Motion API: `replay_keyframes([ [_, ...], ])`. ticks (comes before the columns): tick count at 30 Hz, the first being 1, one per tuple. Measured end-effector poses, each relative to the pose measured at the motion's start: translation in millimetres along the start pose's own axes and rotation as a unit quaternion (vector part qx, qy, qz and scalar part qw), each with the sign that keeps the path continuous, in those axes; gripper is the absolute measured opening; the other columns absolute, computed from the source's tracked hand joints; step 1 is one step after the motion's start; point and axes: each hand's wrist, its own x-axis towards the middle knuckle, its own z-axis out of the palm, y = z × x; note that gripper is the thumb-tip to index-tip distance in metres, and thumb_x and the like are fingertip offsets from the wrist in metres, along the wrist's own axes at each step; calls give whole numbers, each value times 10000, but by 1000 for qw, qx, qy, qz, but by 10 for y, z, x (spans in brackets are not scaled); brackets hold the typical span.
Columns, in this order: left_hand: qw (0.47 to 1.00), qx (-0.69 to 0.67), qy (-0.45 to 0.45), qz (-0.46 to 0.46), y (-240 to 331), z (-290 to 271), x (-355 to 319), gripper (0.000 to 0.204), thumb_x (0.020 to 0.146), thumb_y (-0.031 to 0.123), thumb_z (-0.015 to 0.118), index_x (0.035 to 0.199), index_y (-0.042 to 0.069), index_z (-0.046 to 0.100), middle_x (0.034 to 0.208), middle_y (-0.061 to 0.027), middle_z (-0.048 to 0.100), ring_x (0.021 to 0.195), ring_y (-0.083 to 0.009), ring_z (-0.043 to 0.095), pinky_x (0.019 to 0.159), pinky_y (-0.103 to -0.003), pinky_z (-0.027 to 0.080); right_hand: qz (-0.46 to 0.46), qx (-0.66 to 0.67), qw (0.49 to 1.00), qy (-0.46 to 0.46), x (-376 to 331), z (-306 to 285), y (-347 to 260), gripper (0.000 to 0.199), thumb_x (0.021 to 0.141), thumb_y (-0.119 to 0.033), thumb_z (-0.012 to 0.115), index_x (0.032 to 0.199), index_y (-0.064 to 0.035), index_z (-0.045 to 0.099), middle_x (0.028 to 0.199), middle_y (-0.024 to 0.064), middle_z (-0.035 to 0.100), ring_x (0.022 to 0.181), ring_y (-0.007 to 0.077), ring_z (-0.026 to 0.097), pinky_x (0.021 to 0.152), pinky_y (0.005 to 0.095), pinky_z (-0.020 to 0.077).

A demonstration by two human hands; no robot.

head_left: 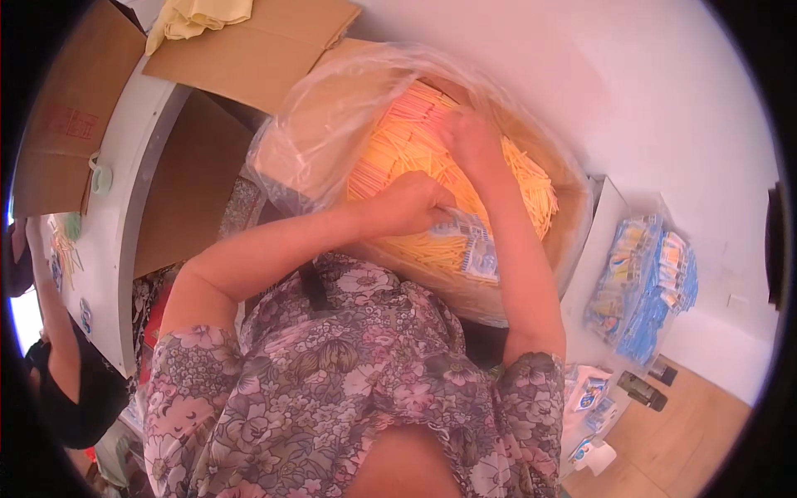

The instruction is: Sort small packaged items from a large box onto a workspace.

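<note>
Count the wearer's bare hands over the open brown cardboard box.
2. The left hand, nearer, pinches a clear, blue-printed plastic packet; the right hand is farther back, at the thin yellow and pink sticks. Neither is hidden as a whole.

We can read no wording clearly. We see a block of red print on the brown cardboard box (62, 149), toward the far end of the white table (108, 241). Blue-and-white print marks the small packet (479, 253) near the near edge of the open carton (569, 187). Beyond that carton's right edge, the bagged packets (635, 286) bear blue print, too small for us to make out.
</note>
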Motion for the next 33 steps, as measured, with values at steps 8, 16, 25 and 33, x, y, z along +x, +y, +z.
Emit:
replay_keyframes([
  [8, 998, 14, 31, -54, 14, 59, 46, 103, 721, 90, 698, 809, 45, 668, 724, -173, 626, 682, -350, 615, 599, -410, 463, -42, -81, 991, -96, 278, 155, 41, 128, 737, -94, 609, 763, 14, 671, 803, 219, 633, 762, 346, 645, 675, 420, 516],
  [16, 996, 40, 33, -76, 33, 24, 66, 102, 711, 82, 697, 803, 49, 666, 705, -174, 610, 677, -354, 604, 604, -435, 450, -67, -98, 988, -104, 313, 4, 116, 130, 713, -85, 595, 708, 27, 662, 788, 228, 644, 747, 332, 662, 675, 424, 525],
  [25, 966, -85, 242, 23, -99, 32, 163, 174, 729, -3, 699, 899, 35, 683, 807, -71, 636, 805, -236, 627, 745, -342, 482, 188, 413, 891, -19, -84, -496, 74, 77, 728, -62, 674, 727, 15, 668, 668, 23, 626, 563, 84, 546, 527, 208, 433],
  [33, 968, -245, 54, -26, -42, -98, 175, 180, 766, -19, 685, 943, -17, 654, 843, -73, 667, 822, -138, 630, 741, -262, 489, 205, 590, 779, -48, -479, -604, -137, 236, 748, -191, 773, 834, -12, 645, 678, -19, 577, 630, 44, 524, 540, 196, 423],
])
